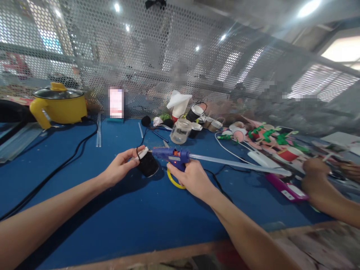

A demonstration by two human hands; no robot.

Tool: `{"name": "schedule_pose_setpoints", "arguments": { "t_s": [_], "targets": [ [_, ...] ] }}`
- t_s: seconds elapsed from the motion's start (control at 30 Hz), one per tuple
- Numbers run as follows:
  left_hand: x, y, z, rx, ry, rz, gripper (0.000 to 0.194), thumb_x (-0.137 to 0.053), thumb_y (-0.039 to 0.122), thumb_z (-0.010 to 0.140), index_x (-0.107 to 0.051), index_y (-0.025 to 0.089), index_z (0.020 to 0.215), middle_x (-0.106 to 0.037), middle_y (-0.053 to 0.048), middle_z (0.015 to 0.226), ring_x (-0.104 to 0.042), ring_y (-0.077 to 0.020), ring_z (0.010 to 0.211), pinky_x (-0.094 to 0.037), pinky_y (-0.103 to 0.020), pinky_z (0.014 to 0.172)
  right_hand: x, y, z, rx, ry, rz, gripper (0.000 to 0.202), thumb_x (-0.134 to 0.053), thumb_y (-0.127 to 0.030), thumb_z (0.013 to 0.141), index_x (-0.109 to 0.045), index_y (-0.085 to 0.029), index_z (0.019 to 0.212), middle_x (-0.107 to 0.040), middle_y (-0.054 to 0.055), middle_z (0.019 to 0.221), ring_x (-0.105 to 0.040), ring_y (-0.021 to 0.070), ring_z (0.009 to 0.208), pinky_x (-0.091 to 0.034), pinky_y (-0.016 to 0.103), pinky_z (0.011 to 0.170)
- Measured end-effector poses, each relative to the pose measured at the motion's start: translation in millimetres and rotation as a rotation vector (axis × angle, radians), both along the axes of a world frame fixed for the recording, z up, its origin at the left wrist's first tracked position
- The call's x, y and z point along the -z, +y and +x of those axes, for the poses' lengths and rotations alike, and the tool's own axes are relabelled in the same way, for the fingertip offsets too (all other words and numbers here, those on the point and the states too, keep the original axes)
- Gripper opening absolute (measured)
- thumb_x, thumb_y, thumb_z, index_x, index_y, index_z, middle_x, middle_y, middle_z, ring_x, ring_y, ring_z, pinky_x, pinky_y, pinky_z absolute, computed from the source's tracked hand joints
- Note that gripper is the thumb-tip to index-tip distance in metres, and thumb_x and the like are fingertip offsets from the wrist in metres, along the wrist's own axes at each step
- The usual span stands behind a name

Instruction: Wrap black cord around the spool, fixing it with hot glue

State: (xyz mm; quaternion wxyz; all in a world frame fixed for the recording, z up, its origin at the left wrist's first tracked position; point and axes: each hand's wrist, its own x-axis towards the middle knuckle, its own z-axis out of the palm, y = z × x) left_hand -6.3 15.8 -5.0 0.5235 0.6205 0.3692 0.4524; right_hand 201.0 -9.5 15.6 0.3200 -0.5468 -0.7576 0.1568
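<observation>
My left hand (123,164) is closed on a small black cup (148,164) with a white rim, held tilted above the blue table (118,221). A black cord runs up from the cup toward a ball of black yarn (146,120). In my right hand (197,177) is a blue hot glue gun (170,153), its nozzle pointing left at the cup's white rim. A long clear glue stick (239,164) sticks out of the gun's back. Under the gun, beside my fingers, a yellow ring (174,180) shows; whether it touches the gun I cannot tell.
A yellow electric pot (63,107) stands back left, its black cable (75,150) crossing the table. A phone (116,103) leans at the back. Behind the gun stands a clear jar (180,132). A purple box (287,188) and a co-worker's hand (315,174) are at right.
</observation>
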Motion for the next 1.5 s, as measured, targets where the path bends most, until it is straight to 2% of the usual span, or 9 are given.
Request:
{"name": "schedule_pose_setpoints", "arguments": {
  "t_s": [0.23,0.5,0.97,1.2,1.5],
  "targets": [
    [0.0,-1.2,-1.1,-0.002,-0.005,0.001,0.017,-0.057,0.026,0.07,-0.046,0.018,0.061,-0.049,-0.013,0.124,-0.029,-0.0244,0.125,-0.016,-0.043,0.103,-0.7,0.6,0.0,-0.016,-0.001,0.007,0.02,-0.048,-0.033,0.074,-0.057,-0.017,0.066,-0.051,0.0,0.042,-0.055,0.0169,0.047,-0.04,0.024,0.045],
    [1.0,0.5,-1.0,0.013,0.003,0.012,0.017,-0.055,0.025,0.072,-0.044,0.018,0.062,-0.046,-0.016,0.126,-0.028,-0.0226,0.126,-0.015,-0.043,0.103,0.4,0.0,-0.2,-0.04,0.018,0.045,0.017,-0.049,-0.031,0.073,-0.057,-0.017,0.067,-0.054,0.0,0.046,-0.055,0.0155,0.048,-0.039,0.023,0.045],
    [-0.8,-0.7,-0.3,0.003,-0.003,-0.002,0.016,-0.054,0.024,0.072,-0.045,0.018,0.061,-0.049,-0.012,0.124,-0.029,-0.0224,0.125,-0.017,-0.041,0.103,-2.5,-0.8,-1.1,-0.043,0.014,0.002,0.017,-0.049,-0.031,0.073,-0.058,-0.017,0.068,-0.051,-0.001,0.045,-0.054,0.0159,0.049,-0.04,0.024,0.046],
    [0.2,0.0,-0.9,0.005,0.013,0.003,0.016,-0.054,0.024,0.072,-0.044,0.019,0.061,-0.047,-0.013,0.126,-0.028,-0.0223,0.126,-0.017,-0.041,0.103,-2.0,0.4,-1.1,-0.033,0.013,0.022,0.018,-0.049,-0.03,0.072,-0.059,-0.015,0.072,-0.06,0.004,0.061,-0.057,0.0172,0.058,-0.043,0.026,0.054],
    [-1.9,-2.7,0.3,0.004,0.015,-0.004,0.017,-0.054,0.027,0.072,-0.044,0.019,0.061,-0.048,-0.012,0.126,-0.028,-0.0241,0.126,-0.016,-0.044,0.103,-3.8,-1.1,-1.6,-0.035,0.014,-0.005,0.019,-0.049,-0.03,0.073,-0.059,-0.014,0.071,-0.056,0.002,0.053,-0.054,0.0162,0.052,-0.042,0.025,0.049]
  ]
}}
